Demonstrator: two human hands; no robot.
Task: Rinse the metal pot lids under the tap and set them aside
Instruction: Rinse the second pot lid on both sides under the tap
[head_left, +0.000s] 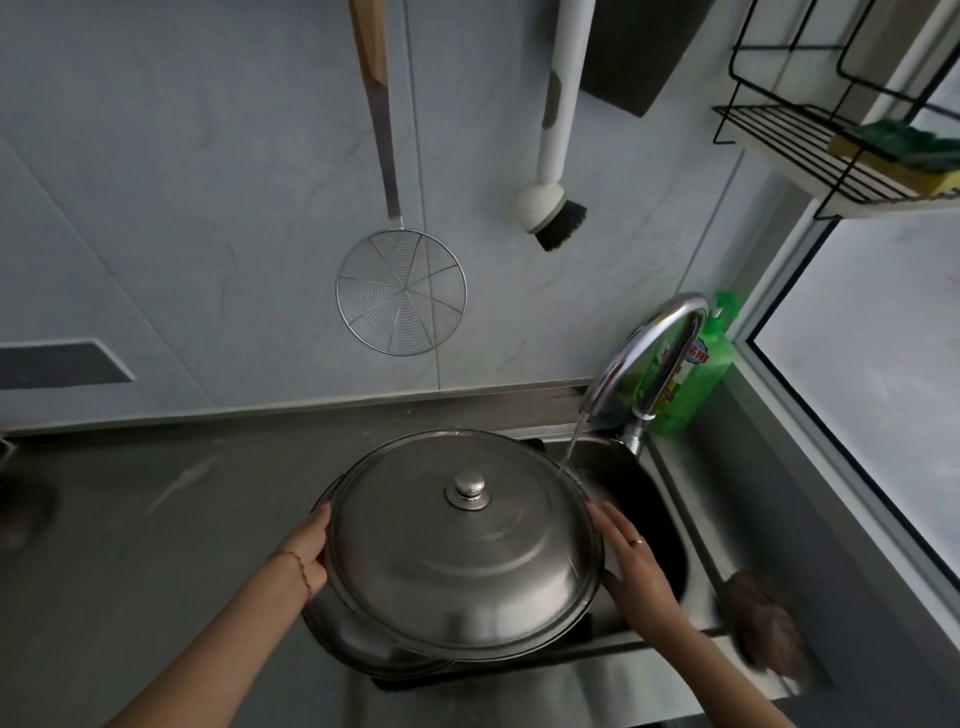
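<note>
A large domed metal pot lid (441, 561) with a round knob on top sits between my hands over the sink. My left hand (306, 551) grips its left rim and my right hand (631, 561) holds its right rim. A curved chrome tap (644, 358) runs a thin stream of water onto the lid's far right edge. Beneath this lid, a second metal lid or pan (353, 644) shows at the lower left, mostly hidden.
The steel sink (670, 499) lies to the right, with a brown cloth (769, 623) on its front right rim. A green detergent bottle (696, 374) stands behind the tap. A wire skimmer (400, 291) and a dish brush (556, 208) hang on the wall. Grey countertop (130, 519) extends left.
</note>
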